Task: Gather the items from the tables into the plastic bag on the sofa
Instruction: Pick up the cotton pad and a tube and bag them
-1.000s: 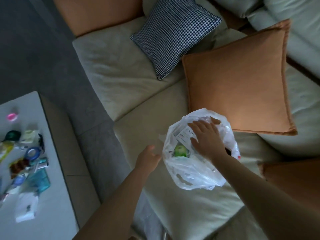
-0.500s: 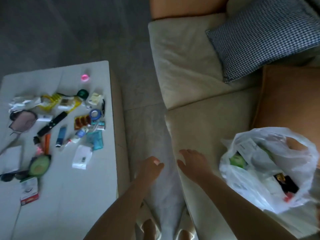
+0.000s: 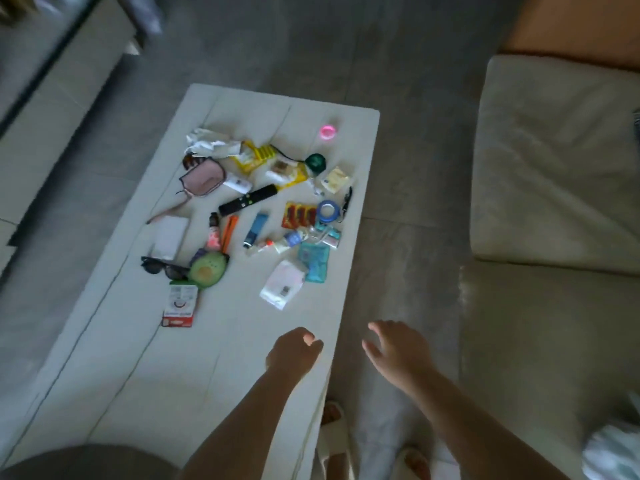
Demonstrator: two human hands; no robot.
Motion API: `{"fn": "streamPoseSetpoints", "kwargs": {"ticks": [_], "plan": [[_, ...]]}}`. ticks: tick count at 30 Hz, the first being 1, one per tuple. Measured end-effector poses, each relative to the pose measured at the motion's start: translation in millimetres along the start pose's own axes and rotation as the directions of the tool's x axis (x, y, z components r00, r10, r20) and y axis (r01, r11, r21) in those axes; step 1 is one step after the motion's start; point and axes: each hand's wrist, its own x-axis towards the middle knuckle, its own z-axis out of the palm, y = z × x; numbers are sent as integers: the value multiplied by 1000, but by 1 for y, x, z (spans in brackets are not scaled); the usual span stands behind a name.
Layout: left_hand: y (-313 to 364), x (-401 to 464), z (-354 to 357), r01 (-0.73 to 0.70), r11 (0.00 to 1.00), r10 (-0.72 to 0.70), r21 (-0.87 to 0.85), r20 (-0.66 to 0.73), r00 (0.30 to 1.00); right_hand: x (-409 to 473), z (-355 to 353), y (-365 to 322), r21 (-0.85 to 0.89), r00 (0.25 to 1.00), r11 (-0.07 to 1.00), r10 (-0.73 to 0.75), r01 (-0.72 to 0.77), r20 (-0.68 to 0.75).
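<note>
Our left hand (image 3: 294,348), loosely curled and empty, hovers over the table's (image 3: 121,375) near right edge; our right hand (image 3: 398,351), fingers spread and empty, hangs just off it. The clutter lies mid-table. We judge the white packet (image 3: 282,284), nearest that edge, the best first pick. The plastic bag (image 3: 613,452) waits on the sofa (image 3: 554,168).

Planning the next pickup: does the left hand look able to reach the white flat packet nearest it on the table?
Probably yes: the left hand is empty, with bare table between it and the white flat packet.
</note>
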Motion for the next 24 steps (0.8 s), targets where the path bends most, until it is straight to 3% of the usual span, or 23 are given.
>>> {"fn": "streamPoseSetpoints", "kwargs": {"ticks": [7, 15, 24], "plan": [[-34, 28, -22, 111, 983, -117, -146, -32, 993, 51, 3, -33, -62, 994, 994, -90, 94, 67], [-32, 88, -42, 138, 949, -175, -283, -110, 979, 164, -1, -35, -114, 978, 976, -173, 187, 116], [-15, 173, -45, 206, 959, -254, -196, -268, 929, 283, -7, -26, -219, 959, 933, -273, 284, 79]]}}
